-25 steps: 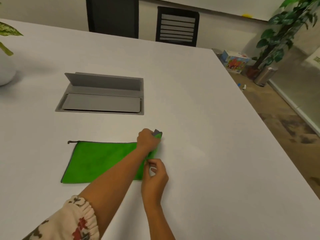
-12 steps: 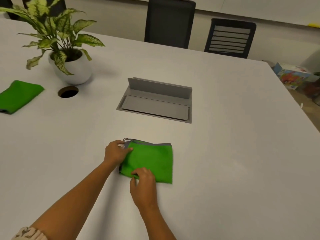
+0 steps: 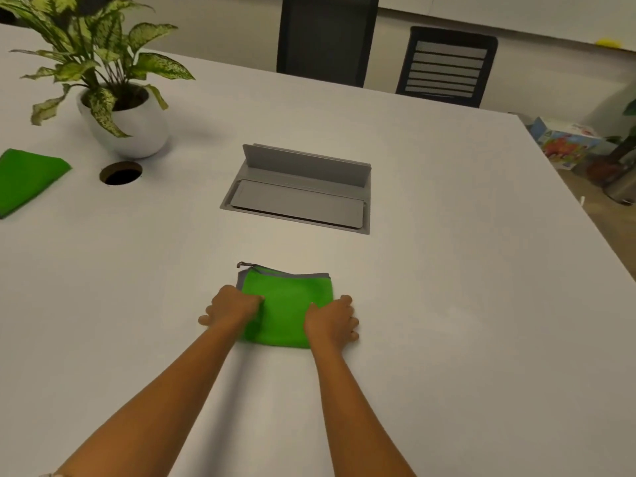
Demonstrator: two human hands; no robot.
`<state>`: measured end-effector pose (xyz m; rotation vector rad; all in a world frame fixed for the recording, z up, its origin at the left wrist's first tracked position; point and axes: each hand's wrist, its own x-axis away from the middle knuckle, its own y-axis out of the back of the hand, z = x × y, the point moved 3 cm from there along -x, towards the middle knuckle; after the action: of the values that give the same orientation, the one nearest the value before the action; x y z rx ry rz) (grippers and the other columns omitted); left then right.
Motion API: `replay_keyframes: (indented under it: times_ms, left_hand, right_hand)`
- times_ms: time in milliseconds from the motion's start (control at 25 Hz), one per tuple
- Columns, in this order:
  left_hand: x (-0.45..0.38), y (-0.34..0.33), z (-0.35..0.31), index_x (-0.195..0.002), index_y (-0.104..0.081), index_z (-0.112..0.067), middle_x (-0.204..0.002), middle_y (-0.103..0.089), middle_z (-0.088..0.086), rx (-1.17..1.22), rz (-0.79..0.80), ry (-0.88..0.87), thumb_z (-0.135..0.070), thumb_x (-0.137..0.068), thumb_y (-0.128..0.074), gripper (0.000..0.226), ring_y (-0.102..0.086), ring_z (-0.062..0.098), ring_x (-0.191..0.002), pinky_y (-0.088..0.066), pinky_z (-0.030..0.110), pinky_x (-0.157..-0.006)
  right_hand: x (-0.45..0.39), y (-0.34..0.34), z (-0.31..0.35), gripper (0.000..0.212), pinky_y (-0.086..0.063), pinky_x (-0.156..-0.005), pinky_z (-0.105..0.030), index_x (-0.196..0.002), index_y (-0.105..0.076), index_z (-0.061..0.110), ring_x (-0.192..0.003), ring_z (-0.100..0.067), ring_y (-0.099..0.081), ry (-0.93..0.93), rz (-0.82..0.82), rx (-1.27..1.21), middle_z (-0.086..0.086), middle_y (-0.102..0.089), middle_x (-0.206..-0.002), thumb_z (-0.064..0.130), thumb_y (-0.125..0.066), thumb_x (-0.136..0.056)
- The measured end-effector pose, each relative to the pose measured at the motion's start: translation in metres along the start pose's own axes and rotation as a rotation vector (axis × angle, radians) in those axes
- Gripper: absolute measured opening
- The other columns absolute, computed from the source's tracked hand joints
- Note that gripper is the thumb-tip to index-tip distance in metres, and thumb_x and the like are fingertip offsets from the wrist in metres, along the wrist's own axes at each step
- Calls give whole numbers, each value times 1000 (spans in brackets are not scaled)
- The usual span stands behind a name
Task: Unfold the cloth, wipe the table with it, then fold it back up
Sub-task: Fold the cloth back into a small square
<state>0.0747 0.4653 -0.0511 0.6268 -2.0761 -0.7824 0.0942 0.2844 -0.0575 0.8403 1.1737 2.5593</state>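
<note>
A bright green cloth (image 3: 287,306) with a grey hem lies folded into a small square on the white table (image 3: 447,304), just below the middle of the view. My left hand (image 3: 232,309) rests on its near left edge with the fingers curled over the fabric. At the near right corner my right hand (image 3: 332,321) lies palm down, fingers partly on the cloth and partly on the table. Both hands press the cloth flat; whether either pinches it I cannot tell.
A grey cable box (image 3: 299,194) with its lid up sits behind the cloth. Far left stand a potted plant (image 3: 120,108), a round cable hole (image 3: 120,172) and a second green cloth (image 3: 24,179). Two dark chairs (image 3: 327,36) line the far edge; the table ends at right.
The long cloth has been folded over leftward into a small square. Both hands moved from its left edge to its two near corners, and the view swung left.
</note>
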Motion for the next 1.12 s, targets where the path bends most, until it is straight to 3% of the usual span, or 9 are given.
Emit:
replay_keyframes:
  times_ms: [160,280,440,600,720,840,920,1040,1120]
  left_hand:
    - [16,-8,4,-99,-59,-7,-106,-67,14,72,-5,-97,-32,-79,-70,33,-62,38,-96,-49,45,-92]
    - [59,-30,-16,-102,-64,-9,-105,-68,15,82,-23,-227,-37,-84,-66,33,-63,40,-97,-51,44,-84]
    - [150,-86,-56,-107,-62,-9,-109,-67,16,172,0,-395,-36,-91,-61,31,-62,41,-104,-41,39,-77]
    - [252,-171,-74,-92,-64,-9,-94,-71,18,321,192,-487,-31,-88,-69,23,-67,38,-92,-39,34,-66]
    - [319,-237,-75,-86,-63,-14,-82,-70,9,353,414,-557,-24,-84,-76,16,-68,32,-82,-38,29,-61]
    - [366,-292,-68,-85,-58,-16,-80,-67,-1,321,576,-552,-19,-80,-80,23,-66,24,-78,-42,19,-56]
    - [382,-316,-66,-89,-56,-16,-79,-71,3,308,627,-522,-19,-75,-84,32,-67,20,-73,-50,23,-59]
    - [388,-327,-69,-100,-52,-18,-70,-67,2,302,523,-574,-14,-73,-85,43,-64,20,-66,-44,20,-55]
    - [389,-326,-72,-121,-49,-16,-98,-66,5,178,337,-754,-16,-73,-82,58,-63,29,-94,-47,28,-74]
  right_hand:
    - [-16,17,-13,27,-49,-81,-34,-115,-63,8,-112,-33,-64,80,165,-106,-12,-67,-122,26,-60,-96]
    - [-20,62,-35,20,-46,-83,-35,-115,-61,10,-112,-34,-62,104,105,-182,-12,-65,-122,22,-55,-100]
    - [-37,142,-99,22,-48,-89,-40,-119,-57,9,-114,-38,-61,14,-51,-211,-14,-64,-124,19,-45,-103]
    - [-61,233,-196,22,-48,-88,-41,-118,-60,8,-114,-39,-61,-43,-227,-140,-19,-64,-122,16,-49,-102]
    - [-76,298,-277,21,-47,-92,-44,-119,-59,9,-114,-38,-61,-133,-318,-80,-18,-65,-121,17,-50,-102]
    - [-89,341,-340,19,-41,-96,-45,-119,-57,13,-112,-35,-61,-177,-353,-29,-13,-66,-119,18,-48,-103]
    - [-96,357,-370,16,-44,-94,-44,-117,-56,15,-105,-33,-63,-156,-407,-18,-10,-68,-114,18,-50,-103]
    - [-102,360,-399,19,-47,-92,-44,-118,-55,17,-100,-31,-65,-122,-469,40,-8,-70,-113,22,-57,-100]
    - [-98,352,-407,36,-45,-97,-45,-128,-55,17,-112,-29,-61,-77,-532,129,-8,-65,-124,28,-65,-95]
